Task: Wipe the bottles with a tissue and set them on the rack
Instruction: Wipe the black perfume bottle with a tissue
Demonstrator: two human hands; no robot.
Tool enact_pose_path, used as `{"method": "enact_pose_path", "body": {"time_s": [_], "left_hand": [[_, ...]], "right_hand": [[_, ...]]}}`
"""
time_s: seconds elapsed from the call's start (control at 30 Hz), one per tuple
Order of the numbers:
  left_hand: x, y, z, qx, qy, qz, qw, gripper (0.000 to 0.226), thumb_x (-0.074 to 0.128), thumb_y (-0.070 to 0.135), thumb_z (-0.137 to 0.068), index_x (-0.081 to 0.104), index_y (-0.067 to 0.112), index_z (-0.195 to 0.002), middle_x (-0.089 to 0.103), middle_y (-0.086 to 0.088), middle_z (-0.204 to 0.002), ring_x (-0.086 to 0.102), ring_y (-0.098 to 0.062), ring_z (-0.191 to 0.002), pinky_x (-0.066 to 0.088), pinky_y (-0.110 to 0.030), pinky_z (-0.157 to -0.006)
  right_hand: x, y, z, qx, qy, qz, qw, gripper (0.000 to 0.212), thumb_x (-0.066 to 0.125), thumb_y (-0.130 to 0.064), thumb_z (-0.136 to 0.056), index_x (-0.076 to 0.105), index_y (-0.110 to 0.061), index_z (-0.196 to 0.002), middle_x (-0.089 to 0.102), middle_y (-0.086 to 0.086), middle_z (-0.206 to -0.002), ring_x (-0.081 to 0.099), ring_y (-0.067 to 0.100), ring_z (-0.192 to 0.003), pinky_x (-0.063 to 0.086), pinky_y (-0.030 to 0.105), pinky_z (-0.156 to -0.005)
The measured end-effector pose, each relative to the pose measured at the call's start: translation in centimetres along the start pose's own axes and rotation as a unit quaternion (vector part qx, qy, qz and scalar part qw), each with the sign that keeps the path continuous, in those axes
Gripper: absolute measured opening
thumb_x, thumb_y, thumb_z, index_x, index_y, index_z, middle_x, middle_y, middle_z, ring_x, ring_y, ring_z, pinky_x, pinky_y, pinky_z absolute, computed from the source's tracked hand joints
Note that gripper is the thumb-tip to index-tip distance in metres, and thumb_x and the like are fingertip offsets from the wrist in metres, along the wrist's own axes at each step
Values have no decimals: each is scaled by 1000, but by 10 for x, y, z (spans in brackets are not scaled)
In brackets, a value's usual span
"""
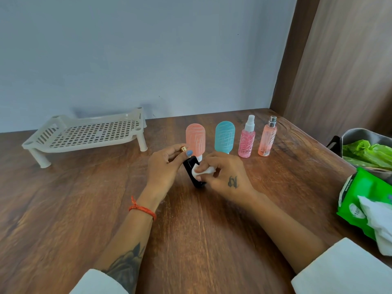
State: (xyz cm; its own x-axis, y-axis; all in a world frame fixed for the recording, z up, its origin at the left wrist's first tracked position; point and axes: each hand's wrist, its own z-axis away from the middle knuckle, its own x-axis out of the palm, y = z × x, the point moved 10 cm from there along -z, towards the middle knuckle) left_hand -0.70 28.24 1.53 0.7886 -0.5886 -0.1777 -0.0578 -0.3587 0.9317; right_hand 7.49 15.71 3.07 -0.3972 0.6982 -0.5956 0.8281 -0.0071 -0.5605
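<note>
Head view: the left hand grips a small black bottle near its gold cap, held tilted just above the desk, while the right hand pinches a folded white tissue against its face. The glossy, rigid bottle is probably light, slippery and breakable; a hold on its flat sides suits best. Four bottles stand behind; the cream rack waits well apart, bearing nothing.
</note>
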Motion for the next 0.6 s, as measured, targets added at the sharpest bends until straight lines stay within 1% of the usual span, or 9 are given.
{"method": "enact_pose_path", "body": {"time_s": [0.07, 0.13, 0.2, 0.23, 0.3, 0.4, 0.53, 0.6], "left_hand": [[0, 0, 0, 1, 1, 0, 1000, 22, 68, 16, -83, 71, 13, -105, 73, 2, -99, 67, -6, -96, 51, -33, -94], [-1, 0, 1, -2, 4, 1, 1000, 19, 68, 15, -84, 71, 18, -102, 73, 4, -97, 66, -4, -96, 51, -31, -94], [0, 1, 1, 1, 4, 0, 1000, 17, 68, 15, -83, 70, 26, -96, 72, 9, -93, 66, -2, -93, 51, -30, -93], [0, 1, 1, 2, 5, 0, 1000, 17, 69, 15, -83, 70, 27, -95, 72, 10, -92, 66, -1, -92, 51, -30, -93], [-1, 0, 1, 1, 7, 4, 1000, 18, 69, 15, -83, 70, 23, -99, 73, 5, -95, 67, -4, -94, 51, -31, -93], [-2, 0, 1, 0, 6, 5, 1000, 20, 68, 15, -83, 70, 17, -103, 72, 0, -100, 67, -7, -97, 51, -31, -93], [-1, 1, 0, 4, 3, -2, 1000, 18, 68, 16, -84, 69, 23, -101, 72, 6, -96, 66, -2, -94, 51, -26, -90], [-1, 1, 0, 6, 5, -4, 1000, 18, 68, 16, -83, 69, 26, -98, 72, 8, -96, 66, 2, -92, 51, -22, -88]], "right_hand": [[-4, 5, 0, 14, 10, 11, 1000, 12, 76, -12, -69, 73, -18, -80, 68, -7, -87, 58, 4, -80, 44, 14, -67], [-11, 8, 0, 24, 40, 37, 998, 13, 76, -14, -71, 72, -16, -83, 68, -5, -86, 56, 3, -78, 40, 10, -67], [-19, 6, -1, 22, 72, 24, 997, 12, 77, -14, -71, 72, -14, -82, 68, -5, -84, 55, 2, -76, 39, 8, -66], [-20, 4, -1, 17, 77, 6, 997, 12, 77, -14, -70, 72, -15, -80, 68, -5, -83, 56, 3, -75, 40, 8, -65], [-13, 2, -2, 12, 40, -15, 999, 13, 79, -15, -68, 73, -18, -79, 68, -7, -84, 59, 5, -77, 45, 15, -65], [7, 4, -1, 24, -61, -1, 998, 13, 78, -17, -67, 73, -22, -78, 66, -8, -88, 59, 7, -83, 49, 23, -68], [10, 7, -2, 37, -98, -6, 994, 12, 77, -13, -66, 74, -22, -73, 66, -6, -85, 60, 11, -80, 52, 36, -70], [6, 9, -3, 35, -92, 2, 995, 12, 76, -11, -66, 75, -21, -73, 68, -4, -85, 61, 13, -79, 52, 38, -71]]}}
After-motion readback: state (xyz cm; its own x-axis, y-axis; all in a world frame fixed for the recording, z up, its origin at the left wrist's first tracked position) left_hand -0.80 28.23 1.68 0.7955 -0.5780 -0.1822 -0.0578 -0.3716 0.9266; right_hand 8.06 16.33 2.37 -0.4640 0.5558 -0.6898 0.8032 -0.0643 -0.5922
